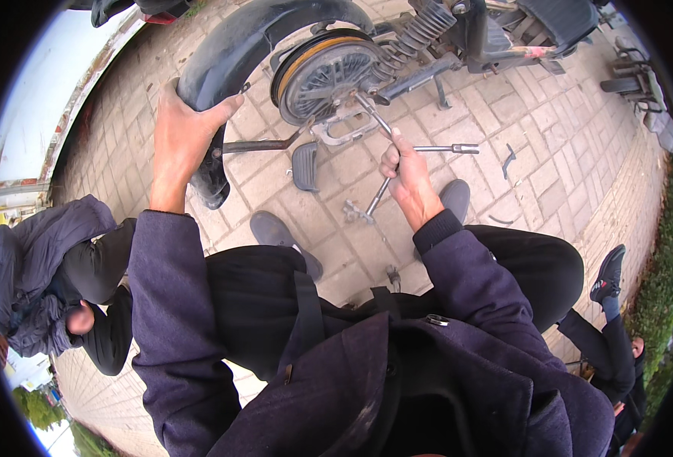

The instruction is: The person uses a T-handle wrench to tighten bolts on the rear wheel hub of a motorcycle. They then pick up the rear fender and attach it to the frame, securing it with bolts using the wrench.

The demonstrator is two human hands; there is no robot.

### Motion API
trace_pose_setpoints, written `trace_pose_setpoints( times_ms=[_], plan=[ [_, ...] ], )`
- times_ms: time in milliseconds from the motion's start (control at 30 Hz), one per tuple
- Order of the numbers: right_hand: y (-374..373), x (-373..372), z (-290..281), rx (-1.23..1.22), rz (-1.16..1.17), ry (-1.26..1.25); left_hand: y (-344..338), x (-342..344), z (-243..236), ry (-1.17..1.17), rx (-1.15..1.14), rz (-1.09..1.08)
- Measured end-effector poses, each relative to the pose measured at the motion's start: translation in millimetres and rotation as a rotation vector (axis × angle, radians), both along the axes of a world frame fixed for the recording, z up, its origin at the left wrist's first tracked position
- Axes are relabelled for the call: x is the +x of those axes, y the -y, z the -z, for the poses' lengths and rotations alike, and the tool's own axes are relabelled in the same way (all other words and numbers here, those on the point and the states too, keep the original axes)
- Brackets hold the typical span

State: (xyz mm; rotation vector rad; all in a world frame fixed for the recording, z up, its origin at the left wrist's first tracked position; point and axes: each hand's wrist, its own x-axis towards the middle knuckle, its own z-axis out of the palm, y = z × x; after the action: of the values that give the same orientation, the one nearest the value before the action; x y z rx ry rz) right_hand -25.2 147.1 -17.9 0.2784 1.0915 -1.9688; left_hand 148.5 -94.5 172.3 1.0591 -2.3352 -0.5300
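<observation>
My left hand (pixel 183 133) is wrapped over the edge of a black fender (pixel 226 57), thumb stretched to the right and the other fingers mostly hidden. My right hand (pixel 409 177) grips a three-armed socket wrench (pixel 444 148) around its middle. One arm of the wrench reaches up to the hub of a spoked wheel (pixel 329 72); exactly how it seats there is too small to tell. Another arm points right, and the third slants down toward the paving. Below the wheel are a metal bracket (pixel 346 135) and a dark lever (pixel 259 145).
A black pedal-like piece (pixel 304 167) lies on the brick paving near my shoes. A coil spring (pixel 420 39) and the vehicle's frame extend to the upper right. A thin dark piece (pixel 508 161) lies further right. People crouch or sit at left (pixel 55 266) and lower right (pixel 618 358).
</observation>
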Motion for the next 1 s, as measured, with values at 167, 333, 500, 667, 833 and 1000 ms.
trace_pose_setpoints(
  times_ms=[167, 333, 500, 667, 833, 1000],
  plan=[
    [-0.5, -0.1, -1.2, -0.082, -0.036, 0.098, 1.4, 0.4, -1.5, -0.039, 0.087, 0.082],
    [-1.1, -1.4, -1.5, -0.136, -0.057, 0.194, 2.4, -1.3, 0.7, -0.061, 0.049, 0.092],
    [-0.3, -3.3, -2.9, -0.131, -0.039, 0.217, 2.9, -0.2, 0.3, -0.019, 0.049, 0.078],
    [0.5, -1.4, -5.3, -0.149, -0.032, 0.238, -1.2, -0.7, -2.4, 0.005, 0.046, 0.064],
    [1.2, -0.3, -7.8, -0.151, -0.036, 0.258, -1.1, -1.5, -2.5, 0.001, 0.031, 0.062],
    [3.4, 0.5, -9.7, -0.187, -0.012, 0.328, 0.0, -0.7, -0.9, 0.008, 0.063, 0.058]
  ],
)
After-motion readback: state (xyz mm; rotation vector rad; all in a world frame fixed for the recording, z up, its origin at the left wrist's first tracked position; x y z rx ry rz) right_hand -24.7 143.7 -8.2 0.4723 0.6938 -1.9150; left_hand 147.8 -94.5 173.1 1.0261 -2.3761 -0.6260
